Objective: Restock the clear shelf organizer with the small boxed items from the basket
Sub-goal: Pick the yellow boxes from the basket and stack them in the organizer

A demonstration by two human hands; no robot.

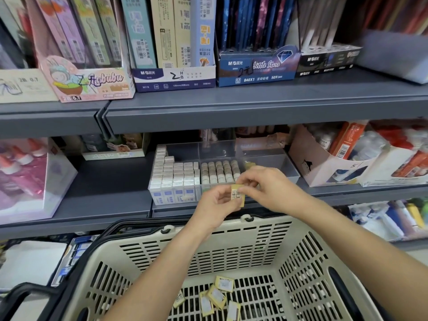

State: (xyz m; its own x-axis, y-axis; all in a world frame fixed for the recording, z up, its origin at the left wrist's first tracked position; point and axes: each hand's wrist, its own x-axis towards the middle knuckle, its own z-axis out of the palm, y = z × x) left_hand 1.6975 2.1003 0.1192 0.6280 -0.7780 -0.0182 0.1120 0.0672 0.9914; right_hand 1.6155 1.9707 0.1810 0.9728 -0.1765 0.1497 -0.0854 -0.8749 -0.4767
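A small yellow box point(238, 195) with a barcode label is held in front of the clear shelf organizer point(217, 149). My left hand point(216, 205) pinches it from the left and below. My right hand point(268, 188) pinches its upper right edge with curled fingers. The organizer's left compartment holds rows of white boxes point(176, 177), its middle holds round-topped beige items point(218, 171), and one yellow box point(250, 165) lies in the right compartment. The beige basket point(308, 258) below holds several more yellow boxes point(217, 296) on its slatted floor.
The grey shelf point(111, 188) carries a pink glue display point(25, 177) on the left and a white carton of bottles point(328, 163) on the right. The upper shelf point(231, 105) holds pencil-lead display cartons. Black basket handles point(129, 228) lie folded along the rim.
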